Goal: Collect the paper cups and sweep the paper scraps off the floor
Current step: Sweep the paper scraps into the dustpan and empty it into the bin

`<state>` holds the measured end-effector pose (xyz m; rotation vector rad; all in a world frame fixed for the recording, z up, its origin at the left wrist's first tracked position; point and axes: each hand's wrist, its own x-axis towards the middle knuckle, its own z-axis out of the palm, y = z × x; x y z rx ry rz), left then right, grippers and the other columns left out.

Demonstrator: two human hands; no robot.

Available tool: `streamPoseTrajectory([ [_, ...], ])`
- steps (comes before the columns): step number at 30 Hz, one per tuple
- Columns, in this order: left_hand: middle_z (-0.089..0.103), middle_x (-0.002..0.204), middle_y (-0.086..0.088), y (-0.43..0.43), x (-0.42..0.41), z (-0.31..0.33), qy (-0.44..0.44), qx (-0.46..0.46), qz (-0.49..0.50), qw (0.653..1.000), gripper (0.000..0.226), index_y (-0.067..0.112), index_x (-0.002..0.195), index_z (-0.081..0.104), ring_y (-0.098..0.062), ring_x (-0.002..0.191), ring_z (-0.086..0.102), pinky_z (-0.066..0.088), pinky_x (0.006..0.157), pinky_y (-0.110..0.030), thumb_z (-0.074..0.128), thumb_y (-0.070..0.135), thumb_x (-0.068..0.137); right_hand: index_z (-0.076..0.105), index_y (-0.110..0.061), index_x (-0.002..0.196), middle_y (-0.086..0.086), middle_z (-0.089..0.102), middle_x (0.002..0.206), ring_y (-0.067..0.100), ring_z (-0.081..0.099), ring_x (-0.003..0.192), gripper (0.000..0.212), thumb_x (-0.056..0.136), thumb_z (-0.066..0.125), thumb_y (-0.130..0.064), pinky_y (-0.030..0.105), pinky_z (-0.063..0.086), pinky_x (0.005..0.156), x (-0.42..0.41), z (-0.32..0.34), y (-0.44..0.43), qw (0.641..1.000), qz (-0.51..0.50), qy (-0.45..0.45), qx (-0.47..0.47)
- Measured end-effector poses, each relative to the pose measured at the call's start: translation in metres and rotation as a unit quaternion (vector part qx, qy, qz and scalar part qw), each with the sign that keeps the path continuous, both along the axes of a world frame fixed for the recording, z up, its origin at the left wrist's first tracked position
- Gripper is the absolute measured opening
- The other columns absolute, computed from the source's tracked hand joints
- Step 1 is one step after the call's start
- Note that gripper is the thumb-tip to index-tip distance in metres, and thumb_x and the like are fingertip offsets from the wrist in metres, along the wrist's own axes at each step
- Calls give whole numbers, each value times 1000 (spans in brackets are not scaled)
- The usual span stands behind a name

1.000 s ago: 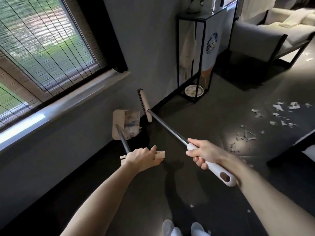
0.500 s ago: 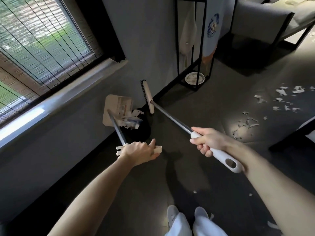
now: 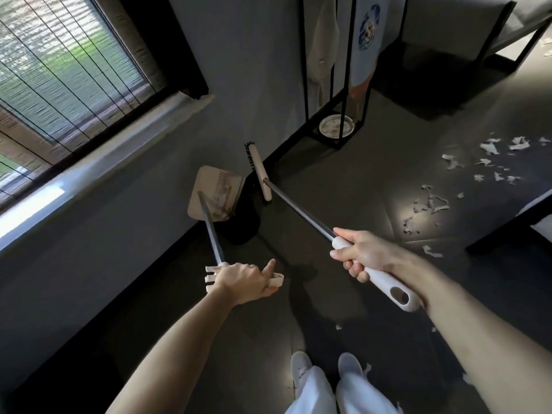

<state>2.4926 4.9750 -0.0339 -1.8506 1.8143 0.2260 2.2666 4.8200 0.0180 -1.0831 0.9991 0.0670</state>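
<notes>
While I hold the dustpan (image 3: 215, 192) left-handed (image 3: 243, 279) over a dark bin | right hand (image 3: 363, 253) fisted on broom (image 3: 260, 171) | scraps (image 3: 430, 204) on floor right, featherlight, flighty; sweep, don't pinch

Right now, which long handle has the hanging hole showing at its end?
The broom handle, gripped by the right hand; the dustpan handle's end is a forked clip.

Window blinds (image 3: 59, 70), black stand (image 3: 334, 85), plate (image 3: 337, 126)
</notes>
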Motion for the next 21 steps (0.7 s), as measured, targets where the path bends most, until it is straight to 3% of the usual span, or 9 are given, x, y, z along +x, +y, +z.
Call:
streamPoseTrajectory([
  [5, 65, 115, -6, 5, 8, 16, -23, -43, -2, 999, 74, 25, 152, 6, -29, 94, 67, 51, 72, -44, 18, 67, 93, 18, -25, 153, 4, 41, 62, 5, 38, 36, 72, 95, 56, -4, 16, 33, 34, -3, 8, -4, 1000, -3, -5, -10],
  [13, 65, 114, -4, 12, -22, -4, -10, -35, 19, 999, 72, 30, 152, 5, -30, 94, 67, 48, 71, -42, 20, 68, 93, 19, -25, 152, 3, 42, 61, 5, 37, 36, 72, 94, 57, -5, 16, 33, 34, -16, 7, -8, 1000, -1, -12, -7],
  [21, 65, 108, -2, 1, -1, 40, -8, -109, 39, 993, 72, 30, 152, 6, -25, 86, 69, 55, 64, -37, 22, 66, 92, 20, -24, 153, 3, 40, 61, 4, 36, 34, 72, 94, 56, -3, 15, 31, 33, -16, 2, -11, 1000, -15, -15, 5],
])
